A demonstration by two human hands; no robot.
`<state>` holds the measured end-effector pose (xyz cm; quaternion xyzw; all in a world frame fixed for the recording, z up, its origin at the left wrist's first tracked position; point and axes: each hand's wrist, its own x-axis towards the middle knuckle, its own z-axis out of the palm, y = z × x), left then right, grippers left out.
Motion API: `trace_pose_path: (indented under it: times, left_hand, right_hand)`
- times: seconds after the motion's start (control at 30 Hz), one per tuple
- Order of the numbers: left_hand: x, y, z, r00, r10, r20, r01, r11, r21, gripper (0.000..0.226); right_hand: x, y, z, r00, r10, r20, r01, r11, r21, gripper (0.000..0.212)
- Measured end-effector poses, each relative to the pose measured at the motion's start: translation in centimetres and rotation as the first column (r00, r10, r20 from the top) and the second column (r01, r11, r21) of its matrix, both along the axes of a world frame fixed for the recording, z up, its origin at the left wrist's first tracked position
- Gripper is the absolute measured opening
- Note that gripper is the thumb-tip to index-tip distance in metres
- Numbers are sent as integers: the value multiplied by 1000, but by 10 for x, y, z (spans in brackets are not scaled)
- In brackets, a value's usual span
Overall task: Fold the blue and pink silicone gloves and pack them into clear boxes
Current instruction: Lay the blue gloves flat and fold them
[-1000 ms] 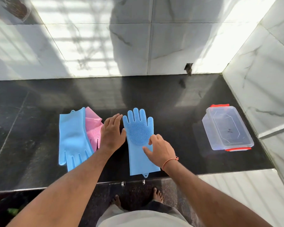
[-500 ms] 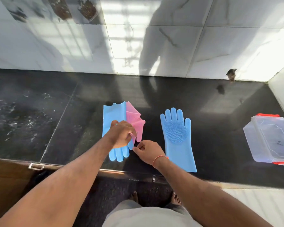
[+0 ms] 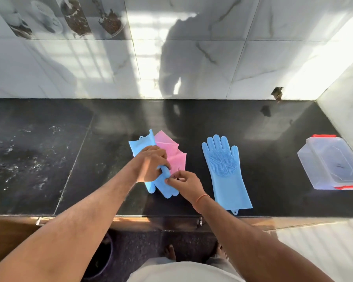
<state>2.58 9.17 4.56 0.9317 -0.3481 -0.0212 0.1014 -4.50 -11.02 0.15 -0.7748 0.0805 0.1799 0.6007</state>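
Blue silicone gloves are seen on the black stone countertop [image 3: 273, 127]; one blue silicone glove [image 3: 165, 185] near the front edge is gripped by the left hand [image 3: 151, 163] and pinched by the right hand [image 3: 183, 183], beside the pink silicone glove [image 3: 174, 152]; the second blue silicone glove [image 3: 224, 169] is laid flat, palm up, towards the middle; the clear plastic box with red clips [image 3: 332, 163] is placed at the right edge.

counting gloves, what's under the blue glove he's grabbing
Pink silicone gloves lie partly under the blue silicone glove gripped by the left hand and right hand. How many is hidden.
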Motion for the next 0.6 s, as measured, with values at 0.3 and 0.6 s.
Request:
trace_pose_path:
  times: [0.3,0.6]
  left_hand:
    - [19,-50,48,846,87,-526,-436,681,-588,22]
    - [28,-117,77,205,-639,-741,-869,230,-439,36]
  right_hand:
    - [11,-35,50,954,-235,-189,300,799,521,19]
    - [22,-64,77,928,-354,117,280,869,407,39]
